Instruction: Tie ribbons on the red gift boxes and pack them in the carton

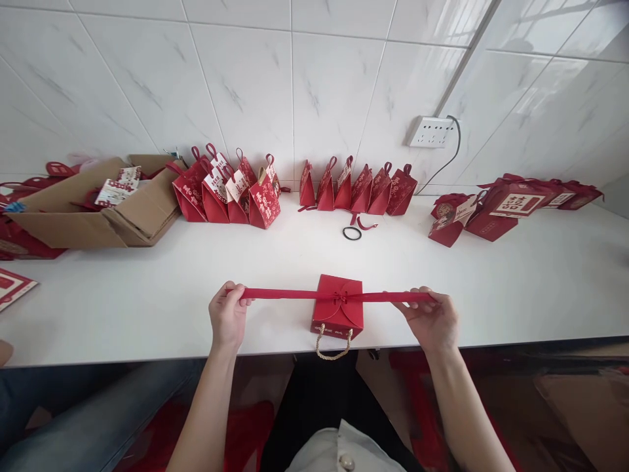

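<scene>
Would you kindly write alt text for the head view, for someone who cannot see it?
A person's left hand and right hand hold a red ribbon taut across a red box with a rope handle on a white table. Small red boxes stand along the tiled wall, with an open cardboard box at left.
</scene>
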### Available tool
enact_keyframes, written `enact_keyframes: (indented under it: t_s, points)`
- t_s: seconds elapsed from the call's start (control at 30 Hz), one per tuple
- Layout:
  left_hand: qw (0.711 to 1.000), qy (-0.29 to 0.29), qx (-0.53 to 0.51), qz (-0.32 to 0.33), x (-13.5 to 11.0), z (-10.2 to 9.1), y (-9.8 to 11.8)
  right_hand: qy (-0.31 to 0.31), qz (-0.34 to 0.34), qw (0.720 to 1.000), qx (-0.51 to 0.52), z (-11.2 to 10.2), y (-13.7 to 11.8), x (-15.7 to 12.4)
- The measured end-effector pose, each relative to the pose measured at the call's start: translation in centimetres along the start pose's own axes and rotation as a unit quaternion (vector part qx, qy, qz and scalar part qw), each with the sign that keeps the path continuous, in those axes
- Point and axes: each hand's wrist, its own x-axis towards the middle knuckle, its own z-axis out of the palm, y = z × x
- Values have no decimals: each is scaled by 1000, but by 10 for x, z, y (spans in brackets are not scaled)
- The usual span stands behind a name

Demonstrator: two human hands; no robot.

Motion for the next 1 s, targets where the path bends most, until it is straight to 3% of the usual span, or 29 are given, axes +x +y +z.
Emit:
enact_keyframes:
  t_s: [0.27,0.5,0.83,1.0]
  points:
    - [1000,22,-4,19,10,-4,7,29,-43,999,-12,-13,-19,-4]
    - [999,17,19,39,18,-5,14,18,-67,996,-54,-18,-37,-8]
    - [993,-12,50,106,44,11,43,-80,-75,982,-157,-10,-47,-19]
    - [988,14,21,152,50,16,70,-170,-97,934,-299,4,-52,-20]
